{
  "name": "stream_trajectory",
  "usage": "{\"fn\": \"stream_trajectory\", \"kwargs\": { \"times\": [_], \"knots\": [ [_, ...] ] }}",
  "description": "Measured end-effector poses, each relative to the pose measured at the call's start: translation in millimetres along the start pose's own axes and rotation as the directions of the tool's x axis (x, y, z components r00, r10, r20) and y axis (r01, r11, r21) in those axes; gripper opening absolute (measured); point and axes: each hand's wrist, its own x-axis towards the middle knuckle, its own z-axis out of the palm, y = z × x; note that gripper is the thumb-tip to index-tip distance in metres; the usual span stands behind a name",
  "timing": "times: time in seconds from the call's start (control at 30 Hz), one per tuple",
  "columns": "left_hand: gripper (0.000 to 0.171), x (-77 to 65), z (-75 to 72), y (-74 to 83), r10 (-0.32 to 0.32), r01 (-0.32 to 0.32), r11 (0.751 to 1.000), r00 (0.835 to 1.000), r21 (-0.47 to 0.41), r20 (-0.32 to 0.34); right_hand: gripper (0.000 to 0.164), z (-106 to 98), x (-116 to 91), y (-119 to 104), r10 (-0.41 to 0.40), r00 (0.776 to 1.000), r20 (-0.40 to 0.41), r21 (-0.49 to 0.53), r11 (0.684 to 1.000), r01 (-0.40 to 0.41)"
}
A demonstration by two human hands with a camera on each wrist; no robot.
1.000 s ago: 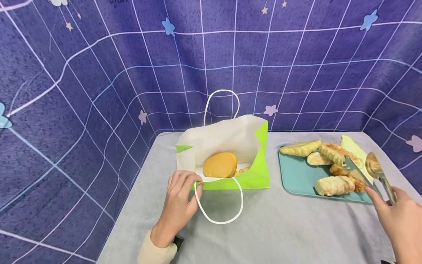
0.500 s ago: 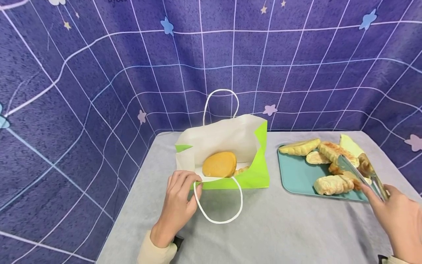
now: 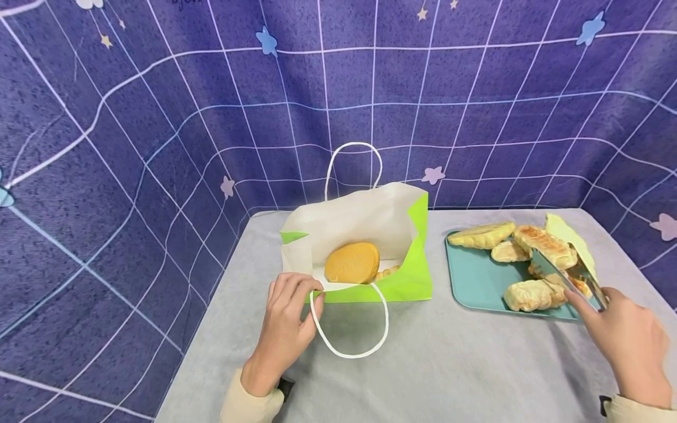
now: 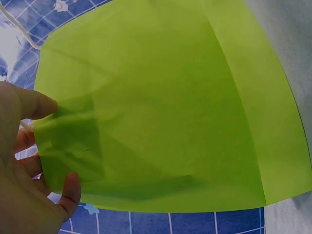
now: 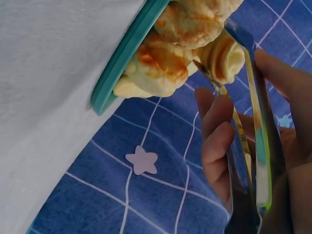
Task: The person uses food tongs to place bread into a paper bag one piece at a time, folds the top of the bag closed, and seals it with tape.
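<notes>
A green paper bag [image 3: 409, 286] with a white inside and white cord handles stands in the middle, its mouth facing me. My left hand [image 3: 291, 311] pinches the bag's near left rim, thumb outside, as the left wrist view also shows. Inside lies an orange-yellow oval bun [image 3: 352, 264], with part of another pastry beside it. At the right, my right hand [image 3: 624, 335] grips metal tongs [image 3: 597, 292]. The tongs' tips spread around a browned bread roll [image 3: 546, 244] on the teal tray [image 3: 478, 286]; whether they touch it is unclear.
Several other breads share the tray: a long pale-yellow one [image 3: 482, 236] at the back left, a twisted roll [image 3: 535, 295] at the front and a light-yellow piece [image 3: 571, 235] behind. A purple gridded curtain [image 3: 402, 88] rises behind the grey tabletop [image 3: 423, 364].
My right hand has moved left and slightly up, bringing the tongs from the tray's right side in over the breads. My left hand and the bag stay put.
</notes>
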Motion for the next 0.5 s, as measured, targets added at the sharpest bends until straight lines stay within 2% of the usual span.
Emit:
{"fn": "stream_trajectory", "kwargs": {
  "times": [0.13, 0.33, 0.5],
  "knots": [
    [0.007, -0.9, 0.0, -0.6, -0.004, 0.004, 1.0, 1.0, 0.002, -0.002, 0.064, 3, 4, -4, 0.01, 1.0, -0.002, -0.009, 1.0, -0.01],
    [0.007, -1.3, 0.2, -1.2, -0.001, 0.001, 1.0, 1.0, 0.004, -0.003, 0.05, 8, -1, -3, 0.003, 0.996, -0.085, 0.021, 1.0, -0.001],
    [0.008, -2.0, 0.5, -0.7, 0.003, -0.003, 1.0, 1.0, -0.004, -0.01, 0.054, 13, -5, 1, 0.02, 0.995, -0.096, 0.026, 1.0, -0.018]
  ]
}}
